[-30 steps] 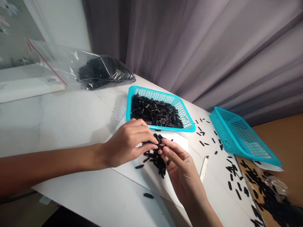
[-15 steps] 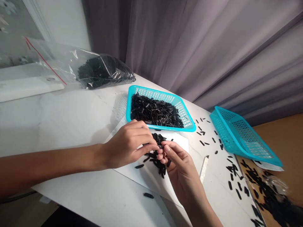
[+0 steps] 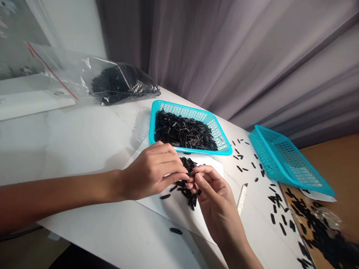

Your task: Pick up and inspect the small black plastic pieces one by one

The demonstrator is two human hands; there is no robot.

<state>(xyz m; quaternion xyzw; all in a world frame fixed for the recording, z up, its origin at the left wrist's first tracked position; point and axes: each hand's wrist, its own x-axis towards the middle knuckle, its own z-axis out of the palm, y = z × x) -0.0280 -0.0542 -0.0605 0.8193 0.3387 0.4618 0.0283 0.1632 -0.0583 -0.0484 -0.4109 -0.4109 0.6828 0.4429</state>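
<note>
Between my fingertips is a small black strip, pinched at one end by my left hand and at the other by my right hand. Both hands are closed on it, and most of the strip is hidden by the fingers. Below them, a loose pile of similar black strips lies on a white sheet of paper. Just behind my hands stands a turquoise plastic basket, heaped with more black strips.
A clear zip bag of black pieces lies at the back left. To the right, a second turquoise basket sits tilted at the table edge. Black strips are scattered near it. A pale narrow blade-like tool lies beside my right hand.
My hands stay in nearly the same place; the fingers of my right hand have shifted slightly around the black strip. Baskets, bag and pile have not moved.
</note>
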